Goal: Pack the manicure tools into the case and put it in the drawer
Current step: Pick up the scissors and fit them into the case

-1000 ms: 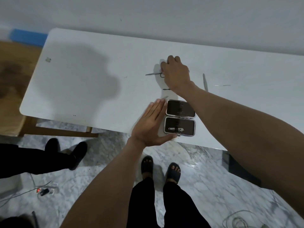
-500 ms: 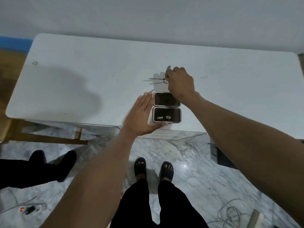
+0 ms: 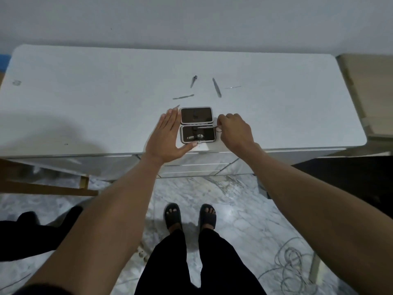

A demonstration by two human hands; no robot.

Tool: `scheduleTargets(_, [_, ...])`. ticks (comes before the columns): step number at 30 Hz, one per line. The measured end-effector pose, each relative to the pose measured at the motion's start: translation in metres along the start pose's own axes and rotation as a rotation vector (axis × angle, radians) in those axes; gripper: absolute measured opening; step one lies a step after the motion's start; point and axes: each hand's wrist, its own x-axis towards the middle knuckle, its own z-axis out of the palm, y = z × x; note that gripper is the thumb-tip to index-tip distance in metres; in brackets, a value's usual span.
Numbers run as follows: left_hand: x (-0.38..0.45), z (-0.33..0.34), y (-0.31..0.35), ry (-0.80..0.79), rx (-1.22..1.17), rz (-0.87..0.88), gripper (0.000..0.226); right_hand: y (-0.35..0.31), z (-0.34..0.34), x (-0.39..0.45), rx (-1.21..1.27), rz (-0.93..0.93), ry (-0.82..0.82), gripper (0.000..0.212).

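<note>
The open manicure case (image 3: 197,125) lies near the front edge of the white table (image 3: 85,99), both dark halves facing up. A nail clipper (image 3: 194,136) sits in the near half. My left hand (image 3: 168,138) lies flat against the case's left side, fingers straight, thumb along its front edge. My right hand (image 3: 235,129) pinches small scissors (image 3: 207,127) by the handles, their blades lying across the near half. Loose metal tools rest beyond the case: a nipper (image 3: 193,81), a file (image 3: 183,96), a thick pusher (image 3: 217,87) and a thin pick (image 3: 232,87).
White drawer fronts (image 3: 191,165) sit under the table edge directly below the case. A wooden unit (image 3: 368,92) stands at the right. Another person's dark legs (image 3: 32,231) are at the left, and coiled cable (image 3: 291,265) lies on the marble floor.
My right hand picked up the scissors from the far part of the table and brought them back over the near half of the case. The left hand stayed against the case.
</note>
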Motion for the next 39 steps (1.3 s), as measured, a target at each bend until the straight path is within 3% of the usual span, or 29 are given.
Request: scheduleTargets(39, [0.001,0.006,-0.004,0.059,0.002,0.019,0.112,-0.036,0.013,0.008,0.019,-0.124,0.011,0.011])
